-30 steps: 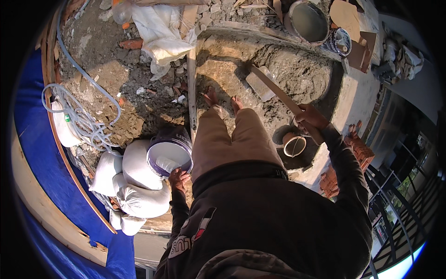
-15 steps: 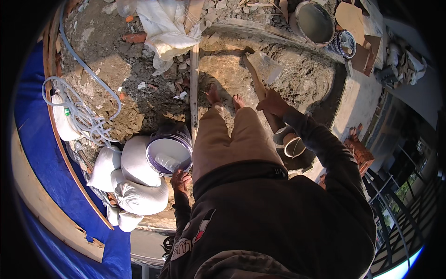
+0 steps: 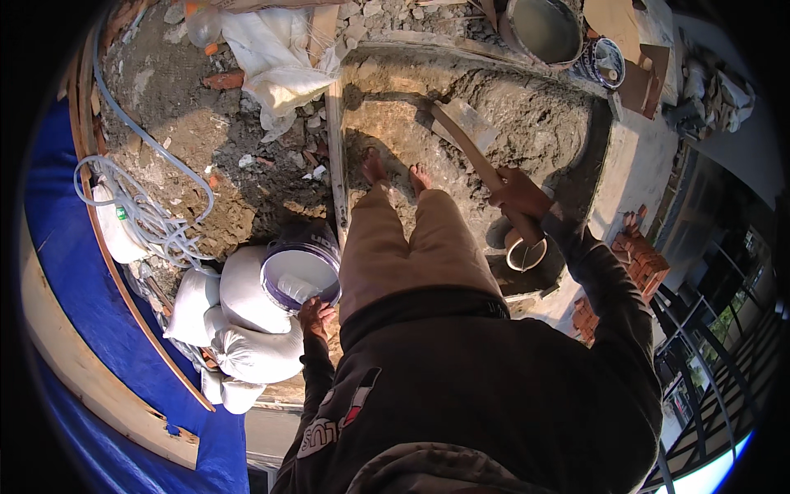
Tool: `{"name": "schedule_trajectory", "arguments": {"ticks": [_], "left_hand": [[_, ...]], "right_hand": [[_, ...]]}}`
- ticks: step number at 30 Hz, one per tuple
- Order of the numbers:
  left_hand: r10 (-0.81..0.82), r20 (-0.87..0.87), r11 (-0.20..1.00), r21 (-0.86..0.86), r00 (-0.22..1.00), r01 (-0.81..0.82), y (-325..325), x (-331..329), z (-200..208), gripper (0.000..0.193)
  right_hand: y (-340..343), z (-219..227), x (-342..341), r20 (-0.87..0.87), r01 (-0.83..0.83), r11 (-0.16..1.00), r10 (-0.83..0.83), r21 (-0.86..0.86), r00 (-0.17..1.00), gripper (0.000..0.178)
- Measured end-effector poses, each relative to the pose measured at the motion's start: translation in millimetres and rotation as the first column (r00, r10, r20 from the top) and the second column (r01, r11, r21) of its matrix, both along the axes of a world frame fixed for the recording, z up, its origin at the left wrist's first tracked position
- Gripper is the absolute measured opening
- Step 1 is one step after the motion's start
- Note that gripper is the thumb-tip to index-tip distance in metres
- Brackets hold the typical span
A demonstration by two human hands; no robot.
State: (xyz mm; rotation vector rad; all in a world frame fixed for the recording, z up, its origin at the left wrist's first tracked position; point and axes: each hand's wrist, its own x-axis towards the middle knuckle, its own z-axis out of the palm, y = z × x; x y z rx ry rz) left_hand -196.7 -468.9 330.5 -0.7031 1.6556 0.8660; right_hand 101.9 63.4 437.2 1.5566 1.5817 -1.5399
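Note:
A hoe with a wooden handle (image 3: pixel 470 148) is gripped in my right hand (image 3: pixel 523 193). Its flat, muddy blade (image 3: pixel 474 123) rests on wet mortar (image 3: pixel 539 115), and the handle's rear end passes over a small pail (image 3: pixel 520 257). At my left side, my left hand (image 3: pixel 315 316) has its fingers curled at the near rim of a dark blue bucket (image 3: pixel 309 236). That bucket is tipped toward me, with a pale inside and some whitish contents. My bare feet (image 3: pixel 376 166) stand inside the mortar pit.
White sacks (image 3: pixel 262 350) are piled beside the blue bucket. A coiled hose (image 3: pixel 156 222) lies over rubble at left. A wooden board (image 3: pixel 336 156) edges the pit. A large bucket of grey liquid (image 3: pixel 543 31) and a smaller bucket (image 3: pixel 605 62) stand far right; bricks (image 3: pixel 642 263) are stacked right.
My right hand has shifted right along with the hoe handle, whose rear end now lies over the small pail. My left hand has come slightly up against the blue bucket's rim.

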Motion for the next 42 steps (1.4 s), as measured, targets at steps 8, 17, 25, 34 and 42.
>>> {"name": "schedule_trajectory", "arguments": {"ticks": [8,17,25,34,42], "left_hand": [[-0.201,-0.088,0.972,0.106,0.976,0.210,115.9,-26.6,29.1,0.031],[-0.267,0.105,0.833,0.526,0.958,0.175,331.8,28.3,-30.9,0.038],[0.244,0.476,0.804,0.388,0.845,-0.451,419.0,125.8,-70.9,0.031],[-0.050,0.172,0.842,0.537,0.984,-0.051,409.0,181.4,-89.3,0.018],[-0.172,-0.509,0.614,0.614,0.843,0.496,431.7,169.2,-88.1,0.024]], "right_hand": [[0.3,50.6,26.6,-0.039,0.122,0.988,-0.127,-0.094,0.991,0.045],[-34.0,142.9,28.0,-0.175,0.091,0.987,-0.113,-0.132,0.978,0.077],[-139.8,88.4,132.8,-0.298,0.050,0.997,-0.065,-0.057,0.952,0.075],[-237.4,-190.4,249.0,0.348,-0.219,0.950,0.133,0.223,0.928,0.031],[-199.1,-298.4,167.7,0.392,-0.106,0.933,-0.039,0.343,0.919,0.022]]}}
